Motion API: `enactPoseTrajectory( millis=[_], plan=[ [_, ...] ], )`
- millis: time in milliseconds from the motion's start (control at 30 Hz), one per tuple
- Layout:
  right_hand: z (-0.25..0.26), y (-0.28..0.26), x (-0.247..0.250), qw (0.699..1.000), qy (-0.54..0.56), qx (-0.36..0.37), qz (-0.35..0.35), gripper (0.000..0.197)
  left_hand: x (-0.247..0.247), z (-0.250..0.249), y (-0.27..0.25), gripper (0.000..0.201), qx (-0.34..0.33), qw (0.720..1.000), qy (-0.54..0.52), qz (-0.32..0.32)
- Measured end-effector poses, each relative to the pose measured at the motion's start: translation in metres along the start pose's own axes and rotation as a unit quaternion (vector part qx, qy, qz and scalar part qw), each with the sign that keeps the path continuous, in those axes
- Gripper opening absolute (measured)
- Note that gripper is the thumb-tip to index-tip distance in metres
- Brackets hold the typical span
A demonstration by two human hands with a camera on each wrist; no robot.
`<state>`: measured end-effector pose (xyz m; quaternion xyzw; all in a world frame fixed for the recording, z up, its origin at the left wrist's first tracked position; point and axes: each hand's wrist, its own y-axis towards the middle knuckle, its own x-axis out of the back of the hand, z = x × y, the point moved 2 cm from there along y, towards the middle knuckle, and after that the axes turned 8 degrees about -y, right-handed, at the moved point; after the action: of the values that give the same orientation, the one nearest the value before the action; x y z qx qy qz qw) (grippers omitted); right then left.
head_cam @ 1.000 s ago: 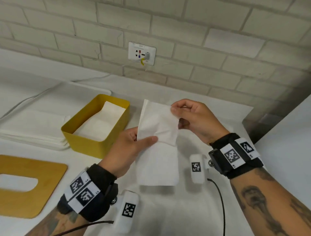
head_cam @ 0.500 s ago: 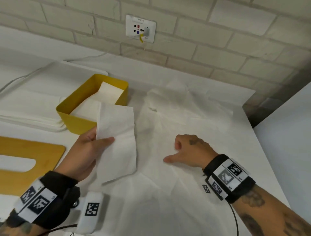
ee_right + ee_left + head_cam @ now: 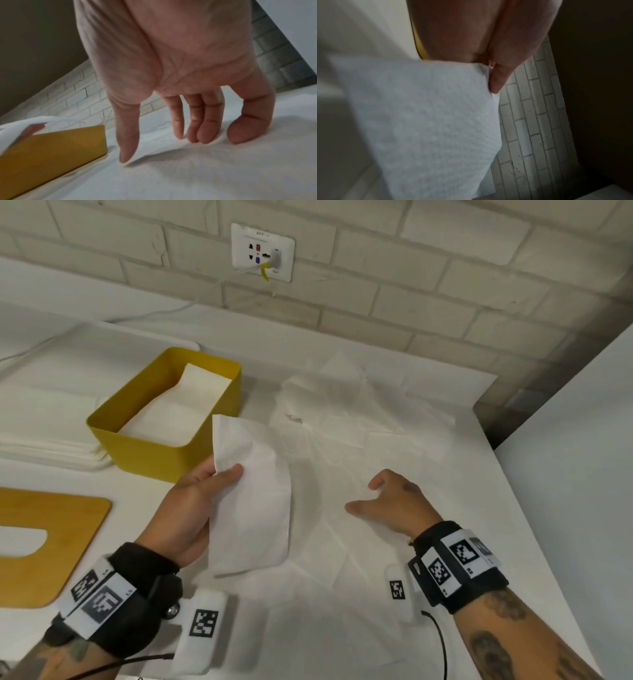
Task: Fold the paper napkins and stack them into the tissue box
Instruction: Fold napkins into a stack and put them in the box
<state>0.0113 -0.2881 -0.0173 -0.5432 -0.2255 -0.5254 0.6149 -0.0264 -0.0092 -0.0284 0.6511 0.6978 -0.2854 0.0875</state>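
**One folded napkin in the left hand, right hand down on the loose sheets**

The left hand (image 3: 186,508) has its grip closed on one folded napkin (image 3: 251,501): the thumb lies across the front near the top edge, the fingers go behind, and the napkin hangs down lifted off the worktop (image 3: 513,508), just right of the tissue box. The right hand (image 3: 394,503) holds nothing; its thumb and fingertips (image 3: 204,136) reach down and touch the unfolded napkins (image 3: 359,412) spread flat over the worktop. How many loose sheets lie there cannot be counted, since they overlap white on white.

One yellow tissue box (image 3: 147,453) stands open beside the held napkin, with folded napkins already inside (image 3: 178,412); their number cannot be told. One wooden lid (image 3: 44,542) with a slot lies at the near left. Behind the box sits one stack of white sheets (image 3: 51,446). One wall socket (image 3: 262,251) is on the brick wall, with a plug in it.
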Motion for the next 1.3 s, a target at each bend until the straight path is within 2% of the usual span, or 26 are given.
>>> enactPoseTrajectory(
  millis=[100, 267, 367, 567, 700, 900, 967, 1033, 1067, 1133, 1200, 1233, 1300],
  plan=[
    [0.000, 0.002, 0.001, 0.998, -0.059, -0.008, -0.008, 0.083, -0.002, 0.003, -0.001, 0.033, 0.002, 1.000, 0.002, -0.003],
    [0.010, -0.007, -0.007, 0.988, -0.147, 0.014, 0.047, 0.106, -0.002, 0.005, -0.004, 0.032, 0.001, 1.000, -0.002, -0.006],
    [0.018, -0.018, -0.016, 0.977, -0.203, 0.033, 0.061, 0.109, 0.000, 0.007, -0.005, 0.033, 0.002, 1.000, 0.003, -0.005],
    [0.026, -0.031, -0.024, 0.972, -0.226, 0.060, 0.033, 0.074, 0.000, 0.010, -0.006, 0.034, 0.002, 1.000, 0.007, -0.014],
    [0.024, -0.034, -0.021, 0.972, -0.211, 0.096, -0.031, 0.042, -0.001, 0.008, -0.005, 0.035, 0.003, 1.000, 0.003, -0.013],
    [0.011, -0.030, -0.023, 0.967, -0.203, 0.134, -0.074, 0.020, -0.001, 0.007, -0.003, 0.033, 0.002, 1.000, 0.001, -0.018],
    [0.008, -0.028, -0.013, 0.979, -0.136, 0.122, -0.087, 0.011, -0.002, 0.008, -0.002, 0.033, 0.003, 1.000, 0.003, -0.015],
    [0.008, -0.029, 0.007, 0.986, 0.007, 0.137, -0.094, 0.012, -0.004, 0.006, 0.000, 0.033, 0.002, 1.000, 0.002, -0.015],
    [0.010, -0.033, 0.019, 0.979, 0.108, 0.151, -0.086, 0.012, -0.004, 0.005, 0.001, 0.033, 0.001, 1.000, 0.002, -0.016],
    [0.014, -0.047, 0.046, 0.925, 0.339, 0.165, -0.052, 0.015, -0.006, 0.004, 0.003, 0.032, -0.002, 1.000, 0.002, -0.018],
    [0.003, -0.051, 0.064, 0.861, 0.484, 0.154, -0.014, 0.024, -0.008, 0.004, 0.005, 0.031, -0.003, 1.000, 0.000, -0.018],
    [-0.007, -0.048, 0.068, 0.849, 0.509, 0.143, -0.004, 0.027, -0.008, 0.004, 0.006, 0.031, -0.002, 1.000, 0.000, -0.016],
    [-0.032, -0.038, 0.066, 0.845, 0.526, 0.093, 0.014, 0.020, -0.008, 0.004, 0.007, 0.032, 0.000, 1.000, 0.001, -0.011]
  ],
)
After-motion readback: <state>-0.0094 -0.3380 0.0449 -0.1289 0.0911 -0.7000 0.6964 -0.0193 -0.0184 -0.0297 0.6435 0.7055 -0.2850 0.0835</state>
